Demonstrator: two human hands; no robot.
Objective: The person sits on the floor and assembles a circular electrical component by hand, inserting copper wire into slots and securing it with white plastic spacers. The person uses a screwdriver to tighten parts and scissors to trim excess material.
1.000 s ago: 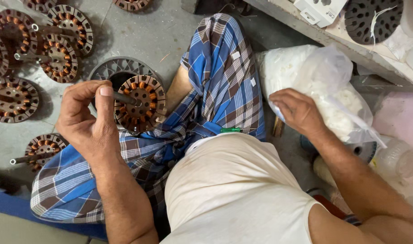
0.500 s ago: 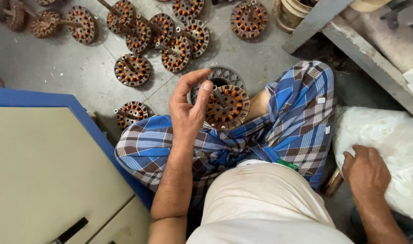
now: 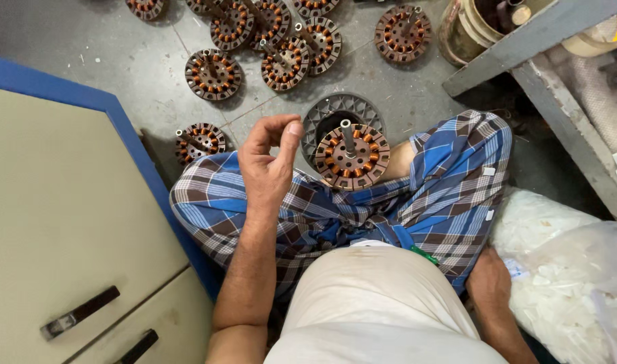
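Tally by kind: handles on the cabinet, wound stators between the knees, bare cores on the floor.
Black cabinet handles: 2
Wound stator between the knees: 1
Bare stator core on the floor: 1
Total: 4

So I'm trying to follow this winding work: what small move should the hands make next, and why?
Probably bring the left hand back onto the copper-wound stator on the lap. It hovers just beside it, fingers pinched with nothing visible between them, while the right hand rests by the plastic bag of white pieces.
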